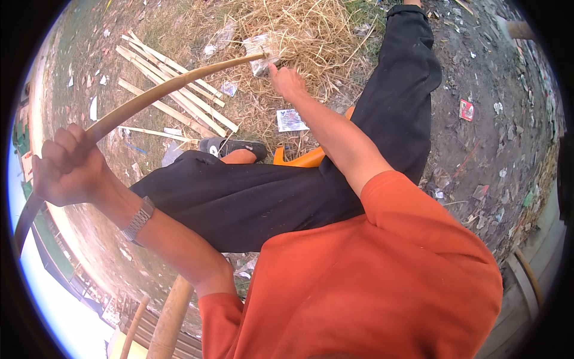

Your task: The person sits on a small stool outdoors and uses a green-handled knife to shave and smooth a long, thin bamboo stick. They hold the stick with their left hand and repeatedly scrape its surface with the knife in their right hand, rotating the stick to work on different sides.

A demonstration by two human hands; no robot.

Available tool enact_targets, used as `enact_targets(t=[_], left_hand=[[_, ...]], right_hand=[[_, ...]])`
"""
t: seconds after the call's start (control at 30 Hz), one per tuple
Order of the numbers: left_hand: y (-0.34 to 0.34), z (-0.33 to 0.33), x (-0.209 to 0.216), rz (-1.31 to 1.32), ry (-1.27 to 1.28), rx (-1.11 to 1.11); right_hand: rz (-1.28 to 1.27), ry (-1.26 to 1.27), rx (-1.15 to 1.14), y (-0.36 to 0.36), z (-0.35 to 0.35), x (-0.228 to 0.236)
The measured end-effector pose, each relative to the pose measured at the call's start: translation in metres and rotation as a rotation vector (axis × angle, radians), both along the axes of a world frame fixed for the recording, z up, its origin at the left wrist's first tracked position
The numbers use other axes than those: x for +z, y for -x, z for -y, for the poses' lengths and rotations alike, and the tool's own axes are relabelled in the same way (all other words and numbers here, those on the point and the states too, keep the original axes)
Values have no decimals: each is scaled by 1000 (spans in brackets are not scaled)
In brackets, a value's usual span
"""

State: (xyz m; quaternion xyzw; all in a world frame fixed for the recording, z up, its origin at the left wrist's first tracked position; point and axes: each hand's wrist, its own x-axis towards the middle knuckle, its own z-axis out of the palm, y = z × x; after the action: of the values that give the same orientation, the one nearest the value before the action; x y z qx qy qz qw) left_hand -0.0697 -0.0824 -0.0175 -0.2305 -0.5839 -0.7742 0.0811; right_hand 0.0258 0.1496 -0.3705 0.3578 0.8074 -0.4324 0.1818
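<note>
My left hand [69, 166], a metal-banded watch on its wrist, is closed round a long bamboo strip [161, 90]. The strip runs past the fist toward the lower left edge and reaches out to the upper middle, bending in the wide view. Its far tip ends just above my right hand [288, 82]. That hand is stretched forward over the edge of a dry straw heap [305, 30], with one digit extended near the tip. The other fingers are hidden, so whether they hold anything does not show. A whitish crumpled piece [257, 45] lies behind the tip.
Several split bamboo strips [179, 96] lie crisscrossed on the ground at the left. A dark shoe [233, 148] and an orange plastic piece [305, 158] show by my legs. A printed packet [291, 120] and litter scatter the dirt. Thick poles [170, 317] stand at the lower left.
</note>
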Motion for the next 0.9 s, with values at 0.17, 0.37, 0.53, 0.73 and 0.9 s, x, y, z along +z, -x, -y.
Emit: enact_targets(t=[0.17,0.37,0.53,0.73,0.9], left_hand=[[2,-1,4,30,13,-70],[7,15,2,48,2,-136],[15,23,4,61,-46,-370],[16,24,2,82,-47,-339],[16,20,2,47,27,-186]], right_hand=[[35,-28,-97,0,1,-28],[54,132,-54,-3,-17,-1],[41,105,1,2,-12,8],[3,-22,-47,8,4,9],[-37,-114,-13,12,4,-3]])
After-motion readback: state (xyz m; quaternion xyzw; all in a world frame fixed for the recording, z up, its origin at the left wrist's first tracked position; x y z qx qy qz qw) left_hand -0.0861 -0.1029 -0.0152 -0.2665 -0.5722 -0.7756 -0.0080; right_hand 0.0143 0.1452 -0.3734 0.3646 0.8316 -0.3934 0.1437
